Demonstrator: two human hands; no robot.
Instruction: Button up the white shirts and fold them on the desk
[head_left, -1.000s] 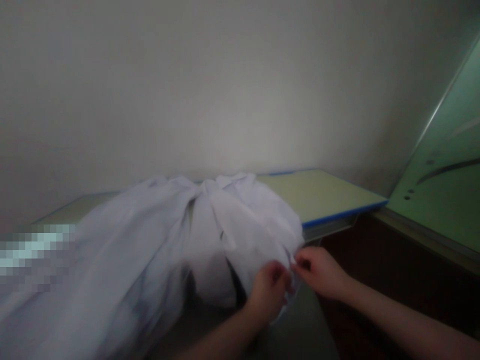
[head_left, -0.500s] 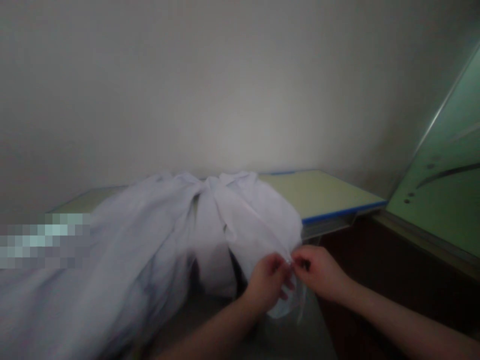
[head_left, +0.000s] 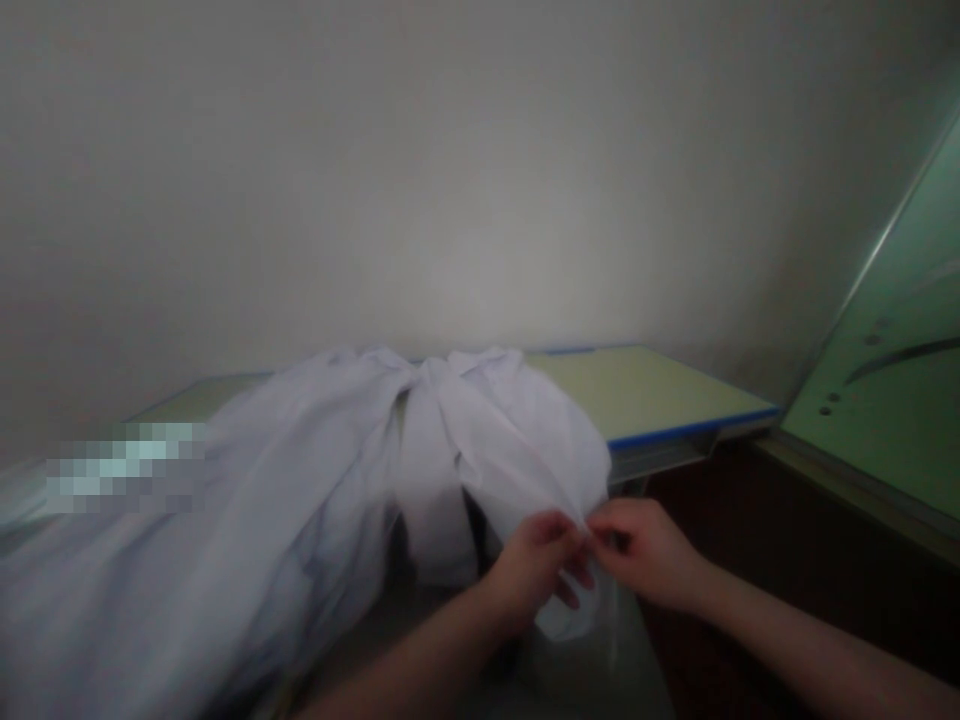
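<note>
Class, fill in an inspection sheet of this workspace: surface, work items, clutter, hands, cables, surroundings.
Surface: pale table with blue edging, partly covered.
Work items: white cloth, creased, draped over the table and hanging past its front edge.
Clutter: a pixelated patch at left hides detail; cannot tell what is there.
Hands: left hand and right hand pinch the cloth close together, near its right side.
Cables: nothing seen.
Surroundings: plain wall behind; green panel and dark floor at right.
</note>
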